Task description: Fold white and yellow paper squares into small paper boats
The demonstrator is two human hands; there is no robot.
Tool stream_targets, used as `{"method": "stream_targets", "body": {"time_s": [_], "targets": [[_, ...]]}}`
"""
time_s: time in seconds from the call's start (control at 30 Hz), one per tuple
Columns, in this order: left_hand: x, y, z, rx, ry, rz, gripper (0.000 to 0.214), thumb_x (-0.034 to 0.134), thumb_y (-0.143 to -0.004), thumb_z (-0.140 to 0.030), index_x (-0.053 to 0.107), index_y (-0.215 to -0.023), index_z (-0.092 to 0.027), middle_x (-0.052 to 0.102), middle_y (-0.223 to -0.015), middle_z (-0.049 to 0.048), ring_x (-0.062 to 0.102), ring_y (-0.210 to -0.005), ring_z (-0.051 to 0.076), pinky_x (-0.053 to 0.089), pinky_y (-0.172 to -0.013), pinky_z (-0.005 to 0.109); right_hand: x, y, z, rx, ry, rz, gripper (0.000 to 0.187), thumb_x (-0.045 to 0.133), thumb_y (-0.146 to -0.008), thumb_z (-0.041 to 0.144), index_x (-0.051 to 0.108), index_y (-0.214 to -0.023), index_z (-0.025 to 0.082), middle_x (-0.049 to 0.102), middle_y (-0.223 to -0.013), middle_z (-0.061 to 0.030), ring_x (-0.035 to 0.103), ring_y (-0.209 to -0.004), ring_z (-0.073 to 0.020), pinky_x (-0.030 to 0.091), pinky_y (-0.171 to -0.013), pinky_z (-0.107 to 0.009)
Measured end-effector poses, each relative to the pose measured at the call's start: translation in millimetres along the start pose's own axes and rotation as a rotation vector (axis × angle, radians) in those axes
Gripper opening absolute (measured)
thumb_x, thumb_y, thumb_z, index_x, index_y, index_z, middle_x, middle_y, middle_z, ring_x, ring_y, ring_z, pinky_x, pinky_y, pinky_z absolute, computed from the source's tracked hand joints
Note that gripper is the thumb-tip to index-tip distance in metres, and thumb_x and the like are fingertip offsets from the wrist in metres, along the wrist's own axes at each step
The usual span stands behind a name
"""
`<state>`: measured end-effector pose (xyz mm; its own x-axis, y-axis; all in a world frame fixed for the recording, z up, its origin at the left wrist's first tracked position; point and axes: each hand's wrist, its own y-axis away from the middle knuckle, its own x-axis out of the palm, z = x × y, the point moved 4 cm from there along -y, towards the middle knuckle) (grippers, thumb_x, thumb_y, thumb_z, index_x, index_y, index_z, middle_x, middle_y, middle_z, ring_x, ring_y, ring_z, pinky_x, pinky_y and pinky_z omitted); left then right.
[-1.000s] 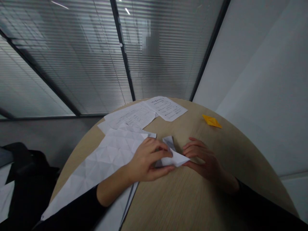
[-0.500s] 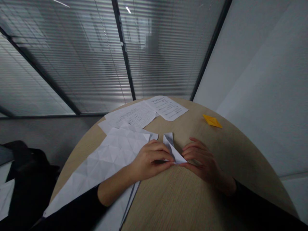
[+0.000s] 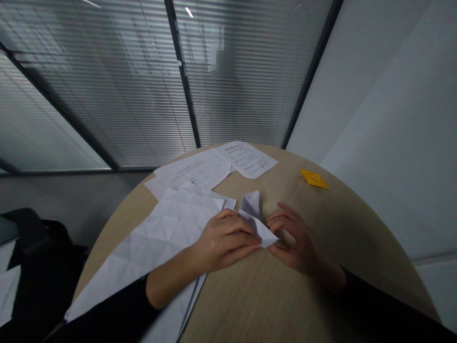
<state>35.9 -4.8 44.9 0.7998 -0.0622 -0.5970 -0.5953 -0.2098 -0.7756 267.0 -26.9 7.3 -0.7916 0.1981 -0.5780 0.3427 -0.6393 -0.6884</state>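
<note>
A small folded white paper [image 3: 263,232] is between my two hands above the table, its pointed end toward the right and an upright flap standing at the back. My left hand [image 3: 225,238] is closed on its left side, thumb below and fingers over the front. Curled around the pointed right end is my right hand [image 3: 294,240], its thumb at the lower edge and its fingertips at the upper edge. Part of the paper is hidden behind my left fingers. Beside my left forearm lies a large creased white sheet [image 3: 157,233] with a pattern of triangular folds.
Printed sheets [image 3: 246,159] lie at the far side of the round wooden table [image 3: 243,305]. A yellow folded paper piece [image 3: 314,179] rests at the back right. Glass panels with blinds [image 3: 143,95] stand behind, and a dark chair [image 3: 43,257] is at the left.
The folded paper has opened and turned somewhat, showing more of its back flap and front face. My right fingers have shifted slightly left and curled more.
</note>
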Motion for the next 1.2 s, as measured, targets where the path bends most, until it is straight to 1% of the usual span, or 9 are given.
{"method": "stream_targets", "body": {"time_s": [0.13,0.27,0.43,0.57,0.73,0.83,0.97,1.1,1.2], "targets": [[-1.8,0,-4,0.04,-0.064,0.011,0.006,0.074,-0.114,-0.024,0.077,-0.119,-0.023,0.087,-0.103,0.0021,0.083,-0.093,0.018,0.059,-0.093,0.037,0,1,1,0.033,0.005,-0.018,0.031,0.077,-0.087,0.014,0.063,-0.108,0.031,0.08,-0.101,-0.0002,0.081,-0.096,-0.0262,0.049,-0.128,-0.063],[1.4,-1,-3,0.036,-0.091,0.053,0.01,0.077,-0.113,-0.032,0.078,-0.119,-0.025,0.087,-0.105,0.0009,0.082,-0.094,0.018,0.059,-0.093,0.037,0,0,-1,-0.004,0.007,-0.007,0.028,0.076,-0.091,0.012,0.067,-0.11,0.031,0.081,-0.099,0.0013,0.08,-0.095,-0.0249,0.047,-0.13,-0.061],[2.9,-1,1,0.0,-0.122,0.053,0.015,0.073,-0.115,-0.037,0.076,-0.115,-0.022,0.086,-0.108,0.0023,0.081,-0.094,0.018,0.056,-0.097,0.039,0,0,-2,-0.05,-0.03,-0.002,0.031,0.079,-0.092,0.012,0.072,-0.115,0.032,0.084,-0.102,0.0015,0.082,-0.098,-0.0244,0.047,-0.13,-0.056],[3.9,-1,3,-0.041,-0.141,0.083,0.02,0.071,-0.116,-0.042,0.075,-0.114,-0.022,0.085,-0.107,0.0029,0.08,-0.092,0.02,0.055,-0.097,0.041,-2,2,1,-0.067,-0.076,0.025,0.039,0.079,-0.089,0.013,0.074,-0.123,0.032,0.085,-0.11,-0.0012,0.082,-0.103,-0.0269,0.046,-0.13,-0.058],[3.0,1,8,-0.076,-0.211,0.039,0.023,0.075,-0.114,-0.044,0.071,-0.115,-0.021,0.083,-0.106,0.004,0.079,-0.094,0.02,0.058,-0.095,0.038,-2,4,5,-0.11,-0.068,0.114,0.054,0.075,-0.088,0.013,0.071,-0.139,0.031,0.085,-0.122,-0.0039,0.081,-0.115,-0.0285,0.041,-0.135,-0.06],[3.8,1,7,-0.009,-0.221,0.054,0.02,0.072,-0.117,-0.038,0.069,-0.126,-0.021,0.082,-0.103,0.0036,0.077,-0.089,0.019,0.058,-0.085,0.035,-1,4,3,-0.138,-0.036,0.12,0.055,0.072,-0.091,0.013,0.069,-0.143,0.029,0.084,-0.124,-0.0056,0.08,-0.118,-0.0277,0.041,-0.134,-0.059],[9.9,3,4,0.098,-0.172,0.163,0.022,0.069,-0.118,-0.035,0.069,-0.134,-0.02,0.08,-0.093,0.0014,0.074,-0.08,0.019,0.055,-0.076,0.035,2,3,1,-0.122,0.003,0.14,0.055,0.073,-0.094,0.016,0.067,-0.147,0.03,0.084,-0.125,-0.0062,0.081,-0.12,-0.0285,0.043,-0.133,-0.06],[10.6,5,6,0.061,-0.14,0.164,0.011,0.066,-0.119,-0.032,0.069,-0.121,-0.021,0.081,-0.091,0.0007,0.073,-0.078,0.019,0.054,-0.075,0.035,-1,1,5,-0.131,0.032,0.175,0.052,0.078,-0.093,0.019,0.069,-0.142,0.031,0.085,-0.127,-0.0044,0.08,-0.122,-0.0291,0.039,-0.136,-0.059],[6.8,5,9,0.002,-0.114,0.123,0.011,0.067,-0.118,-0.031,0.066,-0.11,-0.023,0.079,-0.089,0.0,0.073,-0.077,0.018,0.054,-0.078,0.034,-10,-1,5,-0.156,0.117,0.205,0.053,0.08,-0.093,0.021,0.07,-0.144,0.033,0.084,-0.137,-0.0043,0.076,-0.133,-0.0316,0.031,-0.141,-0.06]]}}
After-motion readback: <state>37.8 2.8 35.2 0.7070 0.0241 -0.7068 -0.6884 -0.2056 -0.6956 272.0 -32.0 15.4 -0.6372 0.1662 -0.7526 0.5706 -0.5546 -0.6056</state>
